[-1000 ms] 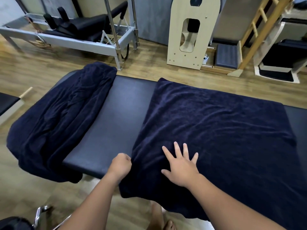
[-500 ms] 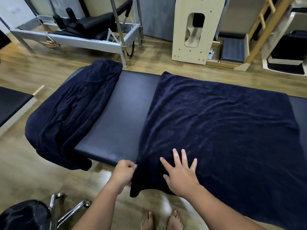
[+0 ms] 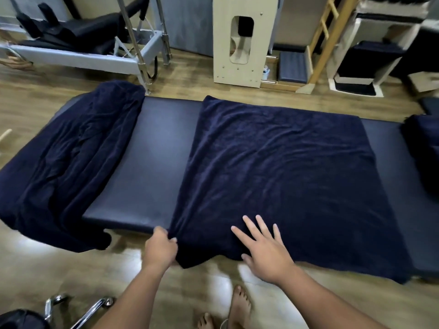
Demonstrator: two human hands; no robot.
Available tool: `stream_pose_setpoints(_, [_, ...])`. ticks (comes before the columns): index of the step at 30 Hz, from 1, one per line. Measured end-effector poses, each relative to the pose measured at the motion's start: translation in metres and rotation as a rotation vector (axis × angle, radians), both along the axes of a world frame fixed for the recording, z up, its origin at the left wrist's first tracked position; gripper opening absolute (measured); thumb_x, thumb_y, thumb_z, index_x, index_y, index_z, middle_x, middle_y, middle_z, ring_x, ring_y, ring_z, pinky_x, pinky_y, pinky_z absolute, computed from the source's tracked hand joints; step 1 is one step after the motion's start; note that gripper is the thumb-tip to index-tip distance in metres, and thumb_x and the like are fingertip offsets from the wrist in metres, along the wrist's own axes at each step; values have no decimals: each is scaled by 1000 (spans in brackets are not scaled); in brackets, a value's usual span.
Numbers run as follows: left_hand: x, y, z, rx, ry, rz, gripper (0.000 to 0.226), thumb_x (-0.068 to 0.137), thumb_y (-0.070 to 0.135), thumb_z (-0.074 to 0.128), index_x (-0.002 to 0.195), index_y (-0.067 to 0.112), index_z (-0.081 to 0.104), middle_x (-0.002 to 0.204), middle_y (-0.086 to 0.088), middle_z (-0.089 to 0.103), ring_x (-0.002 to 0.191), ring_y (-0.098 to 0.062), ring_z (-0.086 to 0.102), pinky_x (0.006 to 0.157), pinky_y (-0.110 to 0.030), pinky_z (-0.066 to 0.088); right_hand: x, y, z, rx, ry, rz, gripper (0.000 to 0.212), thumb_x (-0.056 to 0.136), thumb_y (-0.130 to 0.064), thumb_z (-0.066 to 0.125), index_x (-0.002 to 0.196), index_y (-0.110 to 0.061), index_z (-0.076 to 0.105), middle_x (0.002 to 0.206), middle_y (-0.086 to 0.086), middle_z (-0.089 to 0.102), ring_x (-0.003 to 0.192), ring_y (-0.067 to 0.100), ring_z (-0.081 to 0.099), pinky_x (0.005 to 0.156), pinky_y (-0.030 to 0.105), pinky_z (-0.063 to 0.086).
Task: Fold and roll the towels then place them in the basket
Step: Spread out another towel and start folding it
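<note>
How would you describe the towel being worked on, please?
On the long padded table, it is the navy towel spread flat in the middle. Unlike the crumpled towel at the table's left end, it lies smooth, under both hands.

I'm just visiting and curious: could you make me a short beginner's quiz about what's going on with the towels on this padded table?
1. True or false: the left hand lies flat and open on the spread towel.
2. Which hand rests with fingers spread on top of the spread towel? A) left hand B) right hand C) neither
3. Fill in: the crumpled towel lies at the ____ end of the padded table.

Key:
1. False; it pinches the towel's near left corner.
2. B
3. left
</note>
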State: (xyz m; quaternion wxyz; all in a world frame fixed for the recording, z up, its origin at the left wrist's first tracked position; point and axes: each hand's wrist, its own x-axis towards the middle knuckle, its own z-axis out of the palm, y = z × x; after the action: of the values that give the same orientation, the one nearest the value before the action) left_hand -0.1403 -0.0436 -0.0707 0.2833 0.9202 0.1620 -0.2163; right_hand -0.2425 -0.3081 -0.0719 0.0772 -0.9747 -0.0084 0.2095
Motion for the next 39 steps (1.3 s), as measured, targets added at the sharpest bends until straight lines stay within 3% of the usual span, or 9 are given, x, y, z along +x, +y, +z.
stream_pose_setpoints(6, [-12, -22, -6, 235, -323, -438, 53, 66, 2, 67, 117, 8, 54, 111, -19, 50, 99, -44, 51, 75, -49, 52, -48, -50, 0, -24, -22, -425, 63, 104, -45, 40, 157, -48, 7, 168, -14, -5, 156, 20, -9, 121, 59, 17])
stream_pose_setpoints(11, [-29, -63, -14, 356, -264, -917, 72, 85, 31, 64, 152, 23, 39, 166, -12, 19, 151, -37, 19, 114, -61, 27, -66, -94, 5, 51, -43, -810, 54, 104, -43, 42, 156, -37, 28, 167, -9, 14, 154, 18, 8, 112, 55, 34])
stream_pose_setpoints(15, [-41, -97, -15, 379, -261, -1042, 69, 99, 37, 50, 159, 22, 20, 170, -7, -1, 156, -33, 0, 122, -55, 13, -79, -136, 0, -3, -88, -908, 46, 104, -38, 45, 148, -29, 41, 158, -8, 30, 145, 21, 26, 100, 47, 46])
stream_pose_setpoints(19, [-46, -135, -15, 314, -417, -1083, 46, 73, 39, 83, 109, 18, 64, 124, -8, 56, 112, -32, 55, 85, -48, 50, -92, -174, -8, -32, -157, -1080, 41, 102, -30, 51, 141, -19, 46, 150, 4, 36, 133, 31, 36, 92, 49, 48])
stream_pose_setpoints(21, [-51, -156, -15, 367, -424, -1113, 50, 57, 43, 93, 84, 17, 60, 91, -3, 54, 79, -26, 53, 61, -41, 42, -97, -191, -11, -60, -184, -1244, 41, 100, -26, 55, 137, -12, 45, 149, 15, 34, 129, 38, 37, 91, 51, 46])
stream_pose_setpoints(24, [-59, -189, -8, 423, -388, -1136, 35, 71, 30, 87, 85, 17, 58, 87, -1, 54, 78, -24, 55, 63, -38, 35, -104, -217, -12, -69, -169, -1439, 43, 99, -30, 58, 131, -4, 44, 140, 23, 38, 123, 44, 41, 93, 53, 43])
stream_pose_setpoints(28, [-66, -217, 3, 512, -308, -1135, 21, 88, 11, 55, 108, 18, 54, 110, 1, 53, 104, -22, 55, 78, -34, 33, -112, -241, -13, -166, -158, -1238, 23, 101, -27, 54, 114, -9, 58, 120, 16, 56, 111, 38, 53, 87, 47, 45])
stream_pose_setpoints(35, [-87, -209, -8, 258, -294, -1199, 11, 101, 33, 46, 99, 24, 52, 99, 9, 41, 102, -17, 48, 80, -36, 30, -137, -266, -8, -161, -268, -1236, 18, 96, -20, 59, 109, -8, 57, 115, 17, 57, 107, 41, 55, 85, 47, 46])
stream_pose_setpoints(39, [-95, -212, -12, 235, -315, -1109, 20, 94, 33, 57, 112, 24, 54, 108, 7, 48, 106, -19, 50, 82, -37, 38, -140, -251, -16, -205, -349, -827, 29, 79, -11, 69, 107, -14, 64, 104, 12, 57, 95, 38, 54, 73, 46, 47])
